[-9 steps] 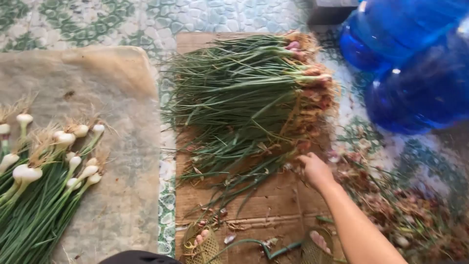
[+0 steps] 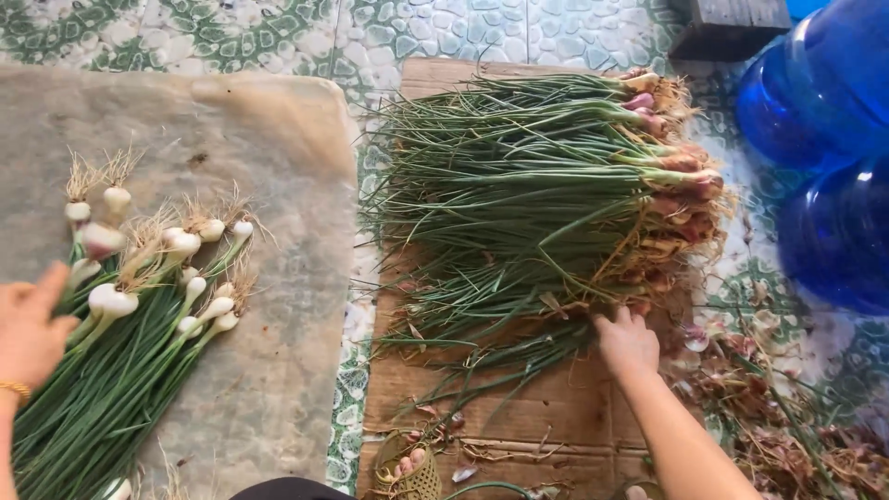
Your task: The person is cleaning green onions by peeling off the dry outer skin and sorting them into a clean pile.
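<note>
Where the hands are: the right hand (image 2: 628,341) reaches to the near edge of the uncleaned scallion pile (image 2: 546,185) on the cardboard (image 2: 519,407); the left hand (image 2: 30,329) rests by the cleaned scallions (image 2: 139,324) on the cloth (image 2: 278,167).
Right hand: fingers curled down among the lowest stems near the reddish bulbs; whether it grips any, I cannot tell.
Left hand: loosely open, holding nothing, touching the green stems.
Doing it well: probably pinch one stalk close to its bulb and draw it sideways, so the heap stays tidy.
Nearby: blue jugs (image 2: 824,139) and peelings (image 2: 778,407) to the right.
</note>
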